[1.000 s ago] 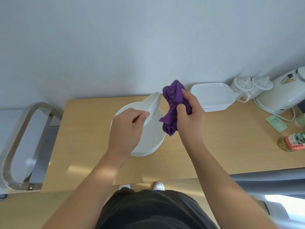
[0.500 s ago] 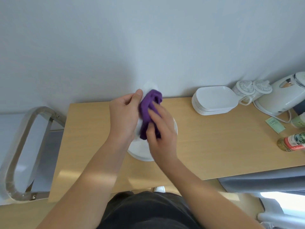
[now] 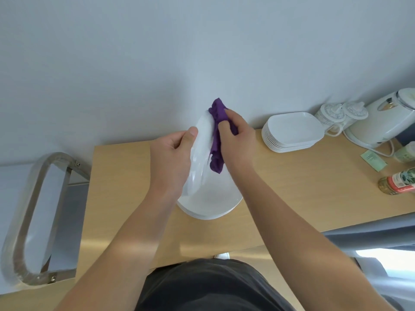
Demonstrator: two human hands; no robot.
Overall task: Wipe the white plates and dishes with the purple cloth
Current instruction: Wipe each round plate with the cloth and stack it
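1. Left grip [image 3: 170, 158] is curled round the edge of a white plate [image 3: 201, 140], with the thumb laid on its rim; the plate is held tilted on edge above the table [image 3: 292, 189].
2. The purple cloth [image 3: 217, 140] is pinched, bunched up, in the right grip [image 3: 238, 140] and is pressed against the plate's right face (one end sticks up above the fingers, the other hangs below the hand).
3. A pile of round plates [image 3: 208, 203] is seen on the table right under the held plate.
4. A stack of square-cornered dishes [image 3: 292, 131] is set to the right, by the wall, apart from the round pile.
5. Farther right, two lidded mugs [image 3: 332, 115], a white kettle [image 3: 386, 117], a green packet [image 3: 374, 158] and a bottle [image 3: 397, 181] lying on its side are found.
6. A metal frame [image 3: 33, 209] is seen left of the table.
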